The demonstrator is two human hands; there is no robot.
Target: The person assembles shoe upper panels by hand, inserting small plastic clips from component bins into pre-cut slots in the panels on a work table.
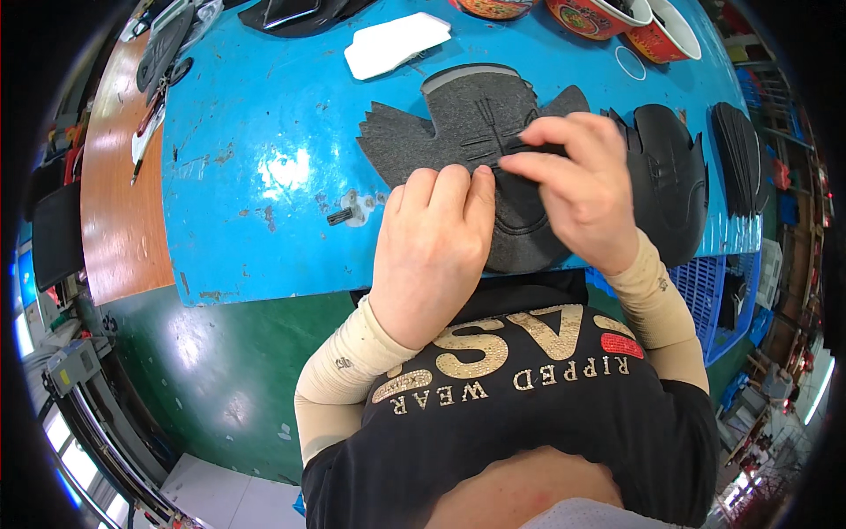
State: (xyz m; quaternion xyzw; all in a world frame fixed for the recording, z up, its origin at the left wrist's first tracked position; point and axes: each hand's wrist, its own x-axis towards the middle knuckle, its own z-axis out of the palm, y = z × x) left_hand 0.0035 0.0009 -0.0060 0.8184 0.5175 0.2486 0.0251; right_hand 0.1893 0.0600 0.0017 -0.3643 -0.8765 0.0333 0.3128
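A dark grey fabric piece, cut like a flat shoe upper with notched edges and slits in its middle, lies on the blue table in front of me. On its near left part rests my left hand, with bent fingers pressed together and fingertips holding the fabric by the slits. My right hand is closed just above the piece, thumb and forefinger brought together close to the left fingertips. Something dark shows between those fingers, too hidden to name. Nearer to me, a smooth black rounded part with stitched lines is partly covered by my hands.
Stacked black shaped pieces lie to the right, beside another dark stack. Red tubs stand at the far right. A white cutout lies at the back. Small black strips sit left; a blue crate stands below the table.
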